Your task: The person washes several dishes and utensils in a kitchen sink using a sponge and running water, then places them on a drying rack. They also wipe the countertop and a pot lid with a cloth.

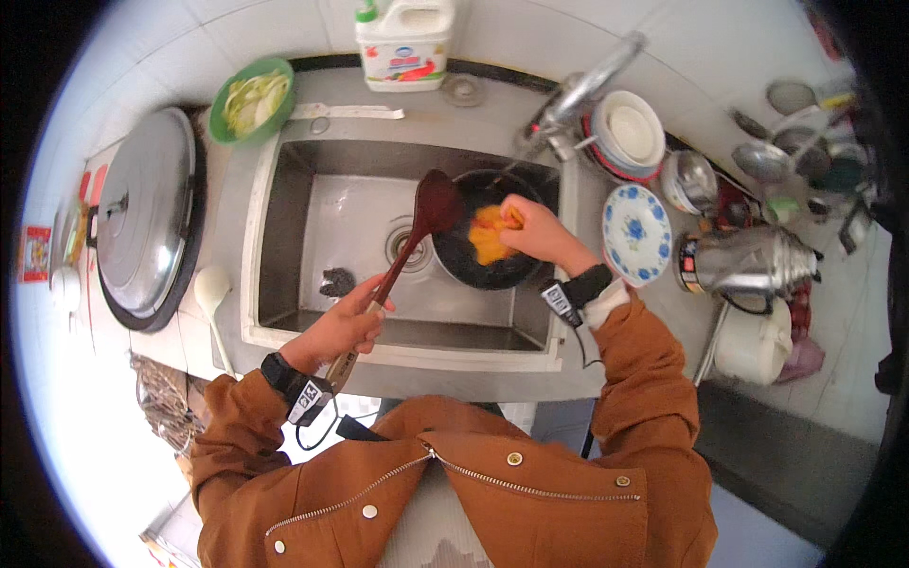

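Observation:
My left hand (341, 334) grips the handle of a dark red spatula (437, 202), its head raised over the left edge of a dark round pan (454, 264). The pan sits at the right side of a stainless steel sink (341, 220). Pinched in my right hand (536, 231) is a yellow-orange cloth (490, 241), held inside the pan. A metal faucet (575, 99) reaches over the sink's back right corner. Left of the pan, the drain (401, 245) shows, and a dark scrubber (336, 282) lies on the sink floor.
Left are a green bowl of cut vegetables (220, 113), a large lidded pan (145, 213) and a pale ladle (213, 291). A white jug (405, 50) stands behind. Stacked bowls (628, 131), a blue-flowered plate (636, 234) and a steel thermos (746, 263) are right.

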Demonstrator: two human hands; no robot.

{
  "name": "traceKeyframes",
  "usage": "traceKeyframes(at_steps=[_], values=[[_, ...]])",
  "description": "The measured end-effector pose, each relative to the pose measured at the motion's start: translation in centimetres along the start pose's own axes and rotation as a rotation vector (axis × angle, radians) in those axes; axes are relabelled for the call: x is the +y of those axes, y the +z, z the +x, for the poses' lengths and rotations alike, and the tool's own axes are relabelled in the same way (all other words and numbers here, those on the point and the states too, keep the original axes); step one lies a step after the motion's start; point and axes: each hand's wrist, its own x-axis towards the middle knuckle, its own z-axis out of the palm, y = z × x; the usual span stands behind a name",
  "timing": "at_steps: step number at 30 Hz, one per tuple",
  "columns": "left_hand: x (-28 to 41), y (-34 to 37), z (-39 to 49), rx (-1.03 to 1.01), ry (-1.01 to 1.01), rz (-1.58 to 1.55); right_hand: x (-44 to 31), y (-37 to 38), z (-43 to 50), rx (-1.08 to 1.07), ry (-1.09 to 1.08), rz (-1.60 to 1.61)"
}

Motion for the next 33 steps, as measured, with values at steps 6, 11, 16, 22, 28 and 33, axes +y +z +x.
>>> traceKeyframes(at_steps=[6, 11, 16, 22, 28, 33], values=[[1.3, 3.4, 3.1, -0.174, -0.109, -0.219, -5.7, 6.9, -1.4, 0.549, -0.244, -0.033], [1.0, 4.5, 2.9, -0.186, -0.138, -0.117, -1.8, 8.3, 0.3, 0.444, -0.199, -0.123], [0.3, 4.4, 1.2, -0.173, -0.145, -0.089, 3.0, 7.2, 0.8, 0.602, 0.084, -0.272], [0.0, 3.9, -1.7, -0.114, -0.146, -0.046, 6.8, 7.0, -0.1, 0.46, 0.131, -0.142], [-1.4, 3.2, -0.9, 0.035, 0.298, 0.711, 2.7, 7.9, -3.5, 0.336, 0.304, -0.019], [-1.7, 6.3, 1.5, 0.006, 0.461, 1.15, -3.9, 10.4, -6.3, 0.041, 0.24, 0.646]])
